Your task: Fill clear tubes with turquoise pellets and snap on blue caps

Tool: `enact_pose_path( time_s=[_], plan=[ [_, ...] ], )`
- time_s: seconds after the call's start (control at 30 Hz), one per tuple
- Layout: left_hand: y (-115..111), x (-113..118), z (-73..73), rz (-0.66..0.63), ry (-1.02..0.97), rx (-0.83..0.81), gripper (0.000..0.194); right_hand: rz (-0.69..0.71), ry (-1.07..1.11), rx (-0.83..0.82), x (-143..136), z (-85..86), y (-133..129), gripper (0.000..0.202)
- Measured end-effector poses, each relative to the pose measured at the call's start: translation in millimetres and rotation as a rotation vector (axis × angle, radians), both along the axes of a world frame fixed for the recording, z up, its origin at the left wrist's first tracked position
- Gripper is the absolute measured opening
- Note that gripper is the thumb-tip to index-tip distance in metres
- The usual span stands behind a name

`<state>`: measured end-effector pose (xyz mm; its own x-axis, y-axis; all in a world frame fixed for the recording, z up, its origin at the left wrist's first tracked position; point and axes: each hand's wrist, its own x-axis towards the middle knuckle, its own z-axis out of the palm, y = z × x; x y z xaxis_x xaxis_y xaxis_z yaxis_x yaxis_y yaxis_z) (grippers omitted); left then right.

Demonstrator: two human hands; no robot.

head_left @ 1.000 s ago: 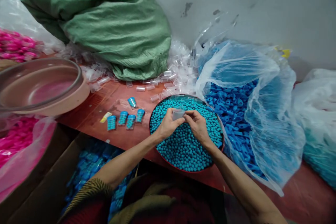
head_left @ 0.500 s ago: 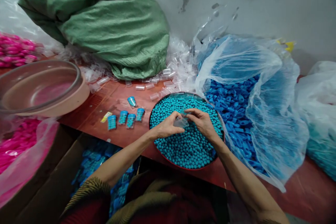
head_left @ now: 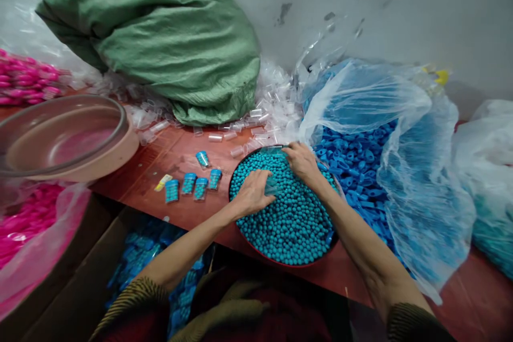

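Note:
A round tub with a dark red rim (head_left: pixel 276 263) is full of small turquoise balls (head_left: pixel 292 230). Over its left part, my left hand (head_left: pixel 253 192) is curled around a clear plastic cup (head_left: pixel 272 187). My right hand (head_left: pixel 300 160) reaches to the tub's back edge, its fingertips at another clear cup (head_left: pixel 272 150) lying there; the grip is hard to make out. Left of the tub stand or lie several blue-capped clear containers (head_left: pixel 188 184) filled with turquoise balls.
Loose clear cups (head_left: pixel 276 112) are heaped behind the tub, beside a green sack (head_left: pixel 180 43). An open bag of blue caps (head_left: pixel 360 171) is at the right. Pink basins (head_left: pixel 120 155) sit left, above a box of pink pieces (head_left: pixel 32 214).
My right hand has moved away from my left hand, up to the tub's back edge. The left hand stays over the balls with the cup. The view has shifted slightly.

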<state>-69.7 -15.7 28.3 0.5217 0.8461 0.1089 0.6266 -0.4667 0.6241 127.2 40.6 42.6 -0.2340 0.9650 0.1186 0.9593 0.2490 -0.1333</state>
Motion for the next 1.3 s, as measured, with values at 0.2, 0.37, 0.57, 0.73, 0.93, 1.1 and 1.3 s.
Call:
enact_pose_path(
  time_s=[0.2, 0.37, 0.57, 0.73, 0.93, 1.1, 1.3],
  plan=[
    [0.1, 1.1, -6.0, 0.009, -0.008, 0.039, 0.049, -0.003, -0.195, 0.002, 6.4, -8.0, 11.4, 0.033],
    [8.8, 13.2, -8.5, -0.053, -0.035, 0.111, 0.049, 0.022, 0.277, 0.164, 9.9, -10.4, -35.0, 0.027],
    [11.6, 23.4, -13.5, -0.141, -0.059, 0.086, 0.062, 0.004, 0.561, 0.105, 3.9, -23.6, -79.4, 0.022],
    [9.8, 20.8, -8.5, -0.147, 0.051, 0.061, 0.082, 0.119, 0.344, -0.053, 14.0, -7.6, -64.8, 0.029],
    [6.6, 21.4, -2.7, -0.149, 0.144, 0.091, 0.056, -0.113, -0.184, 0.004, 13.0, -1.8, 5.4, 0.036],
    [6.3, 14.7, -12.4, -0.1, 0.076, 0.073, 0.068, -0.008, -0.287, -0.043, 11.9, -12.7, 25.7, 0.033],
    [13.2, 12.6, -13.9, -0.095, -0.026, 0.096, 0.06, 0.108, -0.325, -0.059, 11.7, -9.6, 26.4, 0.034]
  ],
)
